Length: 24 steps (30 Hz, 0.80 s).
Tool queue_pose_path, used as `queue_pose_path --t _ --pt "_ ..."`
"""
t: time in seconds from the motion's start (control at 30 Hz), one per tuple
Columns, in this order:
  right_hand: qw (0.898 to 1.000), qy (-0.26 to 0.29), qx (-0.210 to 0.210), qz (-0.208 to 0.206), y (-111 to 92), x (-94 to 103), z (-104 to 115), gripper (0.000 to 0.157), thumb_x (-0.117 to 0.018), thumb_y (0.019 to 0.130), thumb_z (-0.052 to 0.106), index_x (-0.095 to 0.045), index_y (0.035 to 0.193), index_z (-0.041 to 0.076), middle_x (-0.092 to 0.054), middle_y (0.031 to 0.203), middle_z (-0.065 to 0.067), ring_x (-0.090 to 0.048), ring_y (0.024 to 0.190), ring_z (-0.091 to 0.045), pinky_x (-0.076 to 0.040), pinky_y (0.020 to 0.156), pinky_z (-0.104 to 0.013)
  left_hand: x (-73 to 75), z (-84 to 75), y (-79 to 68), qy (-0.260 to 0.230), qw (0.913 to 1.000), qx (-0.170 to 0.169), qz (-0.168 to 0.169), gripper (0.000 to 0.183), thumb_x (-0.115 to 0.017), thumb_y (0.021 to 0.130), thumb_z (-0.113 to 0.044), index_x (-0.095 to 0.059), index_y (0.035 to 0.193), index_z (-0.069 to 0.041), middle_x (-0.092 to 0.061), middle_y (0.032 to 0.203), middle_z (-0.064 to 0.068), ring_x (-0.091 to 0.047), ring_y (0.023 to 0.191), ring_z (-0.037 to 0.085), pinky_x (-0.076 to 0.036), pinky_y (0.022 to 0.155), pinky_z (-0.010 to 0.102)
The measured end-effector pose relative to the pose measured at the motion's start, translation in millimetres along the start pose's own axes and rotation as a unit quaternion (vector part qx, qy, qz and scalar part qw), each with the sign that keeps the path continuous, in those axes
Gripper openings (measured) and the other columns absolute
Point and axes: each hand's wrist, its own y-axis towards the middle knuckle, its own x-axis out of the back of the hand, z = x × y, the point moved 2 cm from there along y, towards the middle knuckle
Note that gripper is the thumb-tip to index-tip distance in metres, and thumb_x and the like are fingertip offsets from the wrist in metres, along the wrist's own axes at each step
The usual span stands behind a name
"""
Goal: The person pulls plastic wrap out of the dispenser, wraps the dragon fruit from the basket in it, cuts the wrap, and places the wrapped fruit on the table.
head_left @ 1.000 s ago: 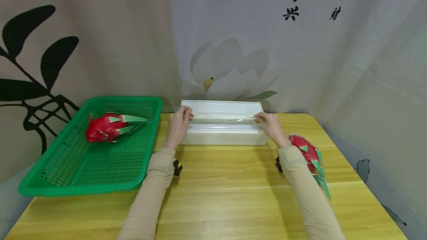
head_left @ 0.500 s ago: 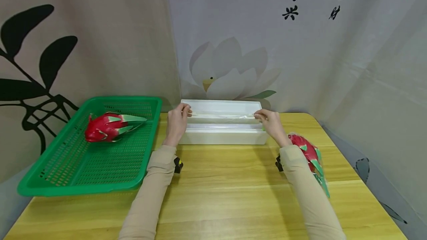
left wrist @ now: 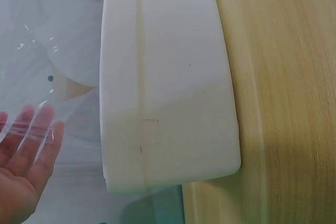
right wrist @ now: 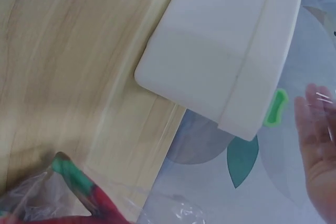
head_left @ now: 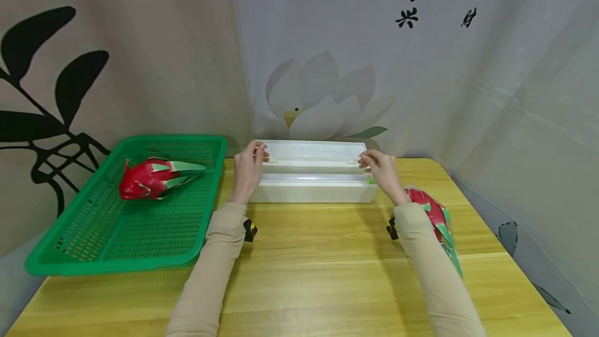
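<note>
A long white cling film dispenser stands at the back of the table with its lid raised. Clear cling film stretches above it from one hand to the other. At the left end, my left hand pinches one corner of the film between thumb and fingers. My right hand pinches the other corner at the right end. Close to the right hand, a small bright green slider sticks out from the dispenser's edge. In both wrist views, the film lies across the fingers.
On the left is a green plastic basket holding a red dragon fruit with green tips. A second dragon fruit, wrapped in clear film, lies beside my right forearm. Behind the wooden table hangs a printed curtain.
Both hands have risen slightly, lifting the film edge up from the roll. The right hand has also shifted a little to the right, and the green slider now shows beside it.
</note>
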Motion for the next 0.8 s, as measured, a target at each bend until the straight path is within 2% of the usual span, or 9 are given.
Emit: queue_pose_path --t 0.27,0.67,0.8 --pt "0.999 0.011 -0.033 -0.001 1 4.6 3 0.025 -0.051 0.097 0.010 -0.065 0.106 -0.008 -0.070 0.093 -0.024 -0.070 0.084 -0.034 -0.059 0.073 -0.038 1.6 -2.6 0.9 -0.001 1.0000 -0.001 -0.004 0.030 -0.044 0.101 -0.024 -0.062 0.108 -0.001 -0.072 0.086 0.016 -0.071 0.076 0.028 -0.057 0.070 0.041" --pt "1.000 0.005 -0.017 -0.015 4 10.7 12 0.025 -0.052 0.096 0.012 -0.066 0.105 -0.006 -0.070 0.092 -0.024 -0.070 0.083 -0.034 -0.059 0.073 -0.040 6.8 -8.3 4.0 -0.023 0.9996 0.012 -0.009 0.036 -0.044 0.101 -0.028 -0.062 0.104 0.003 -0.071 0.083 0.016 -0.070 0.072 0.027 -0.058 0.067 0.038" --pt "1.000 0.000 -0.017 -0.020 5 13.1 17 0.024 -0.052 0.096 0.012 -0.066 0.106 -0.006 -0.071 0.092 -0.023 -0.070 0.082 -0.033 -0.059 0.072 -0.042 8.6 -10.5 6.1 -0.023 0.9996 0.006 -0.018 0.037 -0.044 0.100 -0.029 -0.062 0.103 0.003 -0.071 0.082 0.016 -0.070 0.071 0.027 -0.056 0.063 0.032"
